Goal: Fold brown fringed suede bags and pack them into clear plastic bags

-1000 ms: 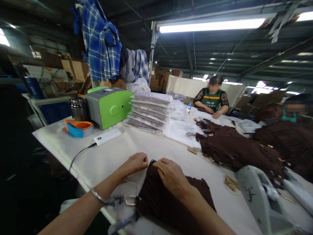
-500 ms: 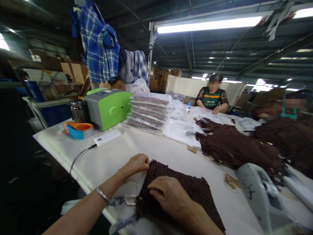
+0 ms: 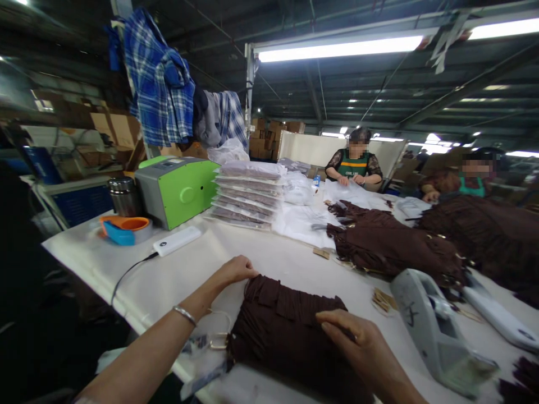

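Fingers closed and bent down, the left hand [image 3: 242,268] touches the top corner of the dark brown gathered garment [image 3: 290,331], which lies folded on the near part of the white tabletop [image 3: 202,247]; whether it pinches the cloth, I cannot tell. The right hand [image 3: 362,342], loosely curled with the thumb near the index finger, is over the garment's right side. A metal buckle [image 3: 218,341] is at its left edge, and a grey tape dispenser [image 3: 438,331] stands to its right.

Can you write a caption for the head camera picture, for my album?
Two bare hands at a dark brown gathered garment on a white table, near a green-and-grey machine.
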Available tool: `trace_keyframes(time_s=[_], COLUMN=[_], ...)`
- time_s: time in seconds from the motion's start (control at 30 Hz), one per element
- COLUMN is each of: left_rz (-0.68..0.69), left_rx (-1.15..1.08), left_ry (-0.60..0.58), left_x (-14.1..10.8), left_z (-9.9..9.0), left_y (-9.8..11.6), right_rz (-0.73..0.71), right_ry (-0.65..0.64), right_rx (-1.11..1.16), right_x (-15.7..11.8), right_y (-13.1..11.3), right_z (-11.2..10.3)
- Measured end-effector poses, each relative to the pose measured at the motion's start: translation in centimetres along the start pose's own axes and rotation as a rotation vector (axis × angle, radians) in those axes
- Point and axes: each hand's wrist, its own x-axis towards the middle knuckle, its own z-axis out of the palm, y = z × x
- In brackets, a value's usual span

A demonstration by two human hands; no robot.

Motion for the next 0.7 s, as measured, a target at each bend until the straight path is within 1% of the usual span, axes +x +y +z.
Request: trace_keyframes(time_s=[0.13,0.3,0.43,0.53,0.6,0.7], left_rz=[-0.016,-0.029,-0.026,-0.009,0.002,0.029], left_rx=[0.012,0.084,0.181,0.26,0.305,0.376], left_ry=[-0.029,0.011,0.031,0.029,0.037,0.048], left_x=[0.4,-0.8,-2.7,-4.4,-5.7,-7.9], left_z=[0.0,-0.9,-1.1,-0.9,-0.7,-0.3], left_y=[0.3,0.8,2.0,3.0,3.5,4.4], right_rz=[0.013,0.047,0.098,0.147,0.18,0.173], right_ry=[0.076,0.142,0.167,0.229,0.263,0.246], right_rx=[0.0,-0.001,0.011,0.007,-0.015,-0.073], right_x=[-1.5,-3.0,-3.9,-4.1,-3.8,-2.6], right_y=[1.5,3.8,4.8,5.7,6.5,7.3], right_z=[-1.4,-2.6,-3.3,-3.8,-4.1,-4.1])
